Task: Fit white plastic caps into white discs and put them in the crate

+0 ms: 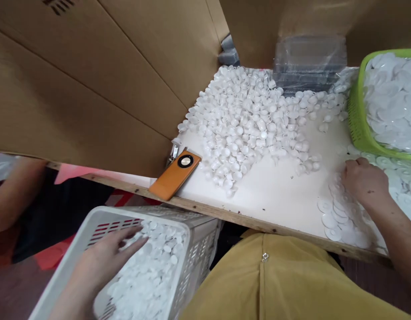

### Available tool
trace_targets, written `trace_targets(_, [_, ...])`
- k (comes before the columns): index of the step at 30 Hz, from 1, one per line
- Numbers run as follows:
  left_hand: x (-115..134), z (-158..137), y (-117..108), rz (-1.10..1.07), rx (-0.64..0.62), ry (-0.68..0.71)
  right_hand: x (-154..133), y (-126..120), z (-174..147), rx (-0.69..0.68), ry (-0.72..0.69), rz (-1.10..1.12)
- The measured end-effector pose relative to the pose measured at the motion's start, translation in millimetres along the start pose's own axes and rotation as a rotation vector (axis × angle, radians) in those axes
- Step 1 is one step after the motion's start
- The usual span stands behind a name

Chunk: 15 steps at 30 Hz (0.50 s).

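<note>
My left hand (108, 253) hovers over a white plastic basket (95, 215) with its thumb and fingers apart, holding nothing that I can see. Inside the basket lie many small white plastic pieces (152, 266). At the right of the table, my right hand (365, 180) is closed, knuckles up, beside a spread of flat white discs (337, 218) that look like toy saucers. Its fingertips are hidden, so whatever they pinch cannot be made out. Toward the middle sits a large heap of tiny white toy cups (245, 120).
An orange phone (175, 175) lies at the table's front edge (242, 220). Cardboard walls (92, 89) rise left and behind. A green basket (357, 102) of bagged white discs stands right. Clear plastic-wrapped packs (308, 64) are at the back. Another person's arm (17, 191) shows at left.
</note>
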<state>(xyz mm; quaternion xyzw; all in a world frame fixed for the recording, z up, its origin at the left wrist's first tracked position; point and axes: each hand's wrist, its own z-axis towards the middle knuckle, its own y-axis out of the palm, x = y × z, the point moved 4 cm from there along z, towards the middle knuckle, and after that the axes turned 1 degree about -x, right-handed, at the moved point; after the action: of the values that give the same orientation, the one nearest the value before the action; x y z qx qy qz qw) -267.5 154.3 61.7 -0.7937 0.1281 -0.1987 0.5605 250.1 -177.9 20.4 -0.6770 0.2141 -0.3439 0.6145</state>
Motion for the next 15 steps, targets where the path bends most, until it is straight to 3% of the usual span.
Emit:
trace_targets(2, [38,4,6,-0.107,0.125,0.056,-3,-3,2,0.024,0.02,0.023])
trace_targets(5, [150,21,22,-0.303,0.285,0.341,-10,-7,4,0.13,-0.013,0.126])
trace_targets(8, [271,45,44,-0.35,0.244,0.668,-14,-10,-1,0.214,-0.053,0.346])
trace_targets(10, [329,63,57,-0.202,0.197,0.72,-17,-13,-9,0.214,-0.063,0.493])
trace_targets(12, [363,80,69,-0.034,0.107,0.699,-19,-15,-17,0.176,-0.044,0.634])
trace_targets(15, [372,91,82,0.042,-0.021,0.699,-24,-12,-26,0.018,0.06,0.91])
